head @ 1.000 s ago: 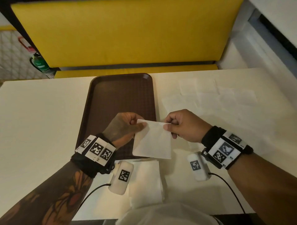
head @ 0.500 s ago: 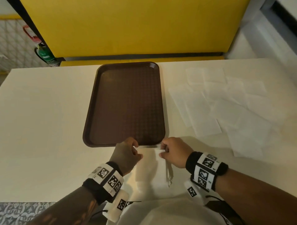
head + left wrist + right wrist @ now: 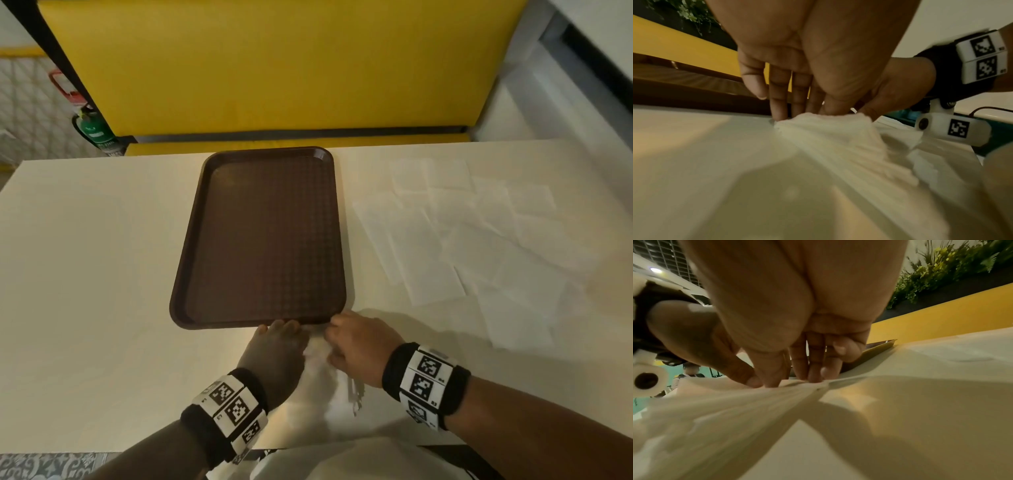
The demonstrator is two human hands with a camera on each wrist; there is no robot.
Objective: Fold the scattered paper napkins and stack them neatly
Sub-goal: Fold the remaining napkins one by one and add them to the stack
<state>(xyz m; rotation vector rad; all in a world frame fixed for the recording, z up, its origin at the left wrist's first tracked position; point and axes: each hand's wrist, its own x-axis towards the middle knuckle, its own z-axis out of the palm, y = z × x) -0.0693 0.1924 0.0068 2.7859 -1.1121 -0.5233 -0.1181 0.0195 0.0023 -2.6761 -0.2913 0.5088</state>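
A white folded napkin [image 3: 320, 359] lies just before the near rim of the brown tray [image 3: 263, 240], on a low pile of folded napkins [image 3: 342, 394]. My left hand [image 3: 289, 334] pinches its far left corner, thumb against fingertips, as the left wrist view shows the napkin [image 3: 828, 129] lifted at that edge. On the far right corner my right hand [image 3: 335, 330] pinches the same napkin [image 3: 735, 410]. The hands almost touch. Several unfolded napkins [image 3: 462, 240] lie scattered on the table to the right of the tray.
The tray is bare inside. The cream table [image 3: 85, 274] stretches to the left of it. A yellow bench [image 3: 274, 68] runs behind the table, with a green extinguisher [image 3: 92, 126] at its left end.
Both hands came down and toward me with the napkin, from above the tray to the pile at its near rim. The napkin went from hanging in the air to lying down.
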